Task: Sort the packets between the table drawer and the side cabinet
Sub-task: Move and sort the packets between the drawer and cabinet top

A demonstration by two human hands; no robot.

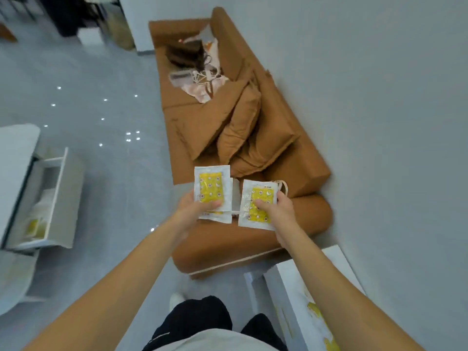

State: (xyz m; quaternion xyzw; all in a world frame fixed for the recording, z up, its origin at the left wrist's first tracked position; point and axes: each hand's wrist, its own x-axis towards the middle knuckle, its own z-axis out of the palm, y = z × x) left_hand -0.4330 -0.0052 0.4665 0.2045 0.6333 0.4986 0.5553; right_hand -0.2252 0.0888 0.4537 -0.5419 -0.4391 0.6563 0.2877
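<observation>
My left hand (195, 207) grips a small stack of white packets with yellow panels (211, 184), thumb on top. My right hand (274, 207) pinches another white-and-yellow packet (257, 202) just to the right of the stack. Both are held in the air in front of me, above the end of a brown sofa. The white table's drawer (54, 188) stands pulled open at the left with more packets inside (34, 225). The white side cabinet (307, 297) sits at the lower right, with yellow packets showing in it (317, 314).
A brown sofa (253, 138) with cushions and a heap of clothes runs along the white wall on the right. Glossy grey floor lies between the table at the left and the sofa. My legs and a white shoe (177, 300) show at the bottom.
</observation>
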